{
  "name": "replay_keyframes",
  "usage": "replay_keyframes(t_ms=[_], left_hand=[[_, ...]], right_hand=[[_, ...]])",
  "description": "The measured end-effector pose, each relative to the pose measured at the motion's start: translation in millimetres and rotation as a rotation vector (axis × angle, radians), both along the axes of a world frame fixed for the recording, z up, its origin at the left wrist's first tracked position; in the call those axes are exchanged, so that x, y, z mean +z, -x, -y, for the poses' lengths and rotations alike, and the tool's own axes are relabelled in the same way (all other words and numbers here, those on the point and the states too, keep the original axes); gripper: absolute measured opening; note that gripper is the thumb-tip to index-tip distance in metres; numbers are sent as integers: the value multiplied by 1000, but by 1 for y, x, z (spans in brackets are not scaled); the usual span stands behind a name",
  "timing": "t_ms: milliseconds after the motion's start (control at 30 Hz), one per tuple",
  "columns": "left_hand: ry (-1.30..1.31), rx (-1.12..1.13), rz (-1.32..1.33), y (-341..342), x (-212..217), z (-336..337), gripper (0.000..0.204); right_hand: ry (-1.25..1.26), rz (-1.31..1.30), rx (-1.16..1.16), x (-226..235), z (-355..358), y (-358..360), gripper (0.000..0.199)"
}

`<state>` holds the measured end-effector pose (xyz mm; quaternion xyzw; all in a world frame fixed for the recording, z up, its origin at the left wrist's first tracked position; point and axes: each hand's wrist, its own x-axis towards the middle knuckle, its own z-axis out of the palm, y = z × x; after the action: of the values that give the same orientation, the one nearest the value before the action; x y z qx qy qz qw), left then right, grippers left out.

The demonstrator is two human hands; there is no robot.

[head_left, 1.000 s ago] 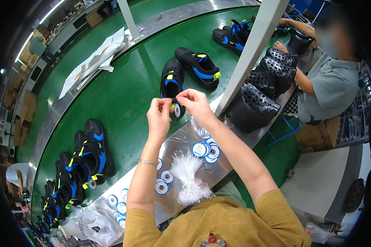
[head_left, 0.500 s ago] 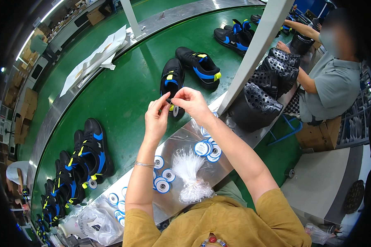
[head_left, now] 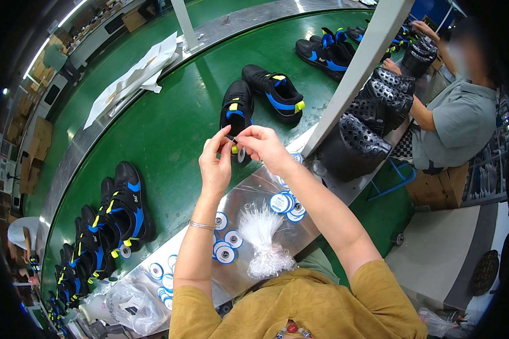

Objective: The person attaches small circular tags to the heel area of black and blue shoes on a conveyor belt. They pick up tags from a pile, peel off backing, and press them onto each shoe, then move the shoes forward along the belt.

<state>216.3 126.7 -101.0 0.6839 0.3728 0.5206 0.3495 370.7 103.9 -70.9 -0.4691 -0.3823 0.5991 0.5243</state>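
A black sports shoe with blue and yellow-green trim (head_left: 237, 100) sits on the green surface, its heel toward me. Both my hands meet at that heel. My left hand (head_left: 214, 165) is closed in a pinch, and my right hand (head_left: 267, 148) pinches right beside it. What lies between the fingertips is too small to make out. A round white tag (head_left: 241, 155) hangs at the heel, just under my fingers. To its right rests a matching shoe (head_left: 275, 95). Nearer me, a bundle of clear plastic strands (head_left: 260, 234) lies between piles of round blue-and-white tags (head_left: 281, 202).
A row of similar shoes (head_left: 131, 200) runs along the left. A grey post (head_left: 359, 73) rises at the right. Beyond it stand black perforated shoe forms (head_left: 350, 141) and a co-worker in a grey shirt (head_left: 464, 121). A clear plastic bag (head_left: 136, 308) lies at the lower left.
My hands stay at the heel, fingers shifting only slightly. On the right, the co-worker's raised arm has moved, and the person at far left has bent differently.
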Motion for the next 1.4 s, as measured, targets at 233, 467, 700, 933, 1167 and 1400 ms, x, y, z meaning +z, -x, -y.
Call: replay_keyframes(t_ms=[233,467,700,933,1167,1400], left_hand=[[-14,-54,-31,4,2,0,39],[-73,-5,-77,5,0,-3,39],[-100,175,-484,2,-5,0,32],[2,13,-356,-29,-3,-35,43],[-86,125,-305,27,22,28,31],[-57,104,-297,47,0,126,24]], right_hand=[[18,-37,36,-12,-9,3,9],[-21,55,38,-18,-13,3,11],[-66,128,-150,-5,6,-24,15],[-35,227,-87,-6,36,-22,14],[-143,960,244,-23,80,-9,21],[-111,1505,402,-35,87,34,23]])
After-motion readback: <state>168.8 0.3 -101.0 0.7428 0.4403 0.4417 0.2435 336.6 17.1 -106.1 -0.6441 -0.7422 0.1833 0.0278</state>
